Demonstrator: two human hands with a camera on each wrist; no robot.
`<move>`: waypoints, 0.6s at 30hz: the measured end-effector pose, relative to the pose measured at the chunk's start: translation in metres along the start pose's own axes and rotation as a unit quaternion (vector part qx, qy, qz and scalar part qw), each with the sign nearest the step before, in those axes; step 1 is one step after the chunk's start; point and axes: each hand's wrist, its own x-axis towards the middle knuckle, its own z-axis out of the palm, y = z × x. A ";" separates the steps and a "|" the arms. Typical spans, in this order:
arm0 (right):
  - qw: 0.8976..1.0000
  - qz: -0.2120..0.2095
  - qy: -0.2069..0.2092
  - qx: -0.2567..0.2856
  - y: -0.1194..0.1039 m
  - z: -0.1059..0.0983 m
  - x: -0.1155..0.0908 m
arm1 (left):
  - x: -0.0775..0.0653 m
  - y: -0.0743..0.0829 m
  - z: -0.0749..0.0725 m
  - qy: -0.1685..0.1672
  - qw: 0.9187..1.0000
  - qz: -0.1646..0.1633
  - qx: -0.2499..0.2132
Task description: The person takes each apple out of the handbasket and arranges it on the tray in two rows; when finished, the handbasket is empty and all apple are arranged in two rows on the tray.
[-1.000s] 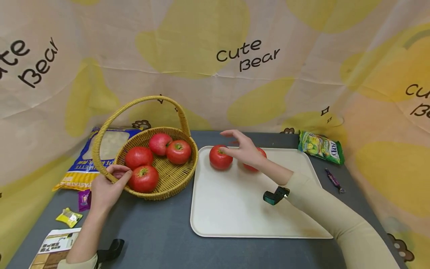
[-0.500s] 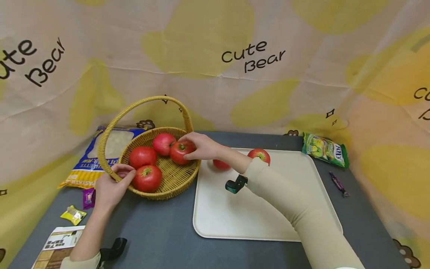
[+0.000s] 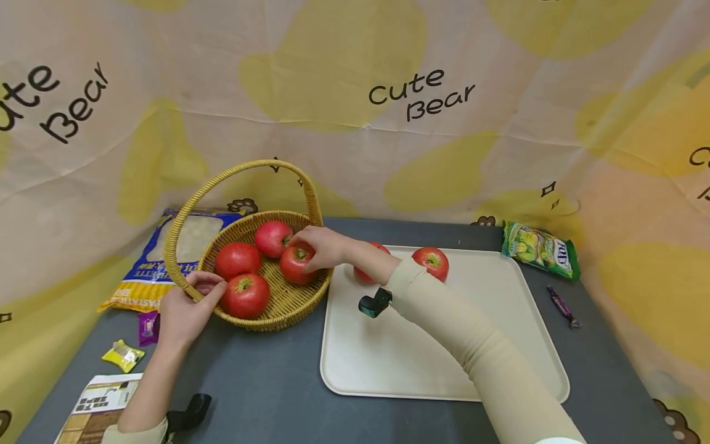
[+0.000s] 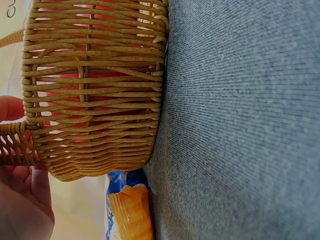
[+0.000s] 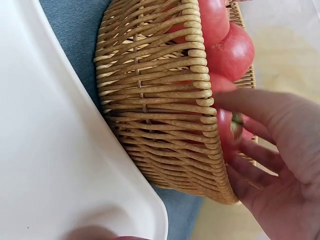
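A woven basket (image 3: 283, 317) with a tall arched handle (image 3: 244, 165) stands left of the white tray and holds several red apples. My left hand (image 3: 185, 308) grips the basket at the handle's near base; in the left wrist view that hand (image 4: 22, 195) has its fingers round the handle. My right hand (image 3: 327, 246) reaches over the basket's right rim, fingers and thumb curled round an apple (image 3: 294, 265). The right wrist view has this hand (image 5: 280, 145) with the apple (image 5: 225, 132) just inside the rim. Three other apples (image 3: 246, 296) lie in the basket.
On the tray (image 3: 388, 370) sit two apples, one (image 3: 431, 264) in plain view, one (image 3: 370, 251) partly behind the right forearm. A blue-yellow bag (image 3: 138, 277) lies behind the basket. Wrapped sweets (image 3: 123, 356) and a leaflet (image 3: 94, 407) are at left, a green packet (image 3: 540, 250) at right.
My right hand has moved left from above the tray's apples into the basket and closed round an apple there. My left hand keeps its hold on the basket.
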 end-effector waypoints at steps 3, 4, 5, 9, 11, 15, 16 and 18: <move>1.000 -0.009 -0.018 -0.002 0.000 0.000 0.001 | 0.000 0.000 0.001 0.002 1.000 -0.001 0.002; 1.000 -0.009 -0.022 -0.001 -0.001 0.000 0.001 | 0.000 0.000 0.000 0.002 1.000 -0.001 0.003; 1.000 -0.009 -0.026 0.000 -0.001 0.000 0.002 | 0.000 0.001 0.000 0.002 1.000 0.000 0.004; 0.999 0.000 -0.038 0.012 -0.001 -0.003 0.006 | -0.001 0.001 0.000 0.000 1.000 -0.003 0.000; 0.999 0.005 -0.042 0.017 -0.001 -0.004 0.008 | -0.001 0.001 0.000 -0.002 1.000 -0.004 -0.001; 0.998 0.013 -0.052 0.018 -0.001 -0.001 0.011 | -0.001 0.001 0.000 -0.006 1.000 -0.008 0.000; 0.998 0.015 -0.053 0.019 -0.001 0.001 0.012 | -0.001 0.001 0.000 -0.007 1.000 -0.010 0.001; 0.998 0.016 -0.051 0.019 -0.002 0.004 0.013 | 0.000 0.002 0.000 -0.010 1.000 -0.011 0.001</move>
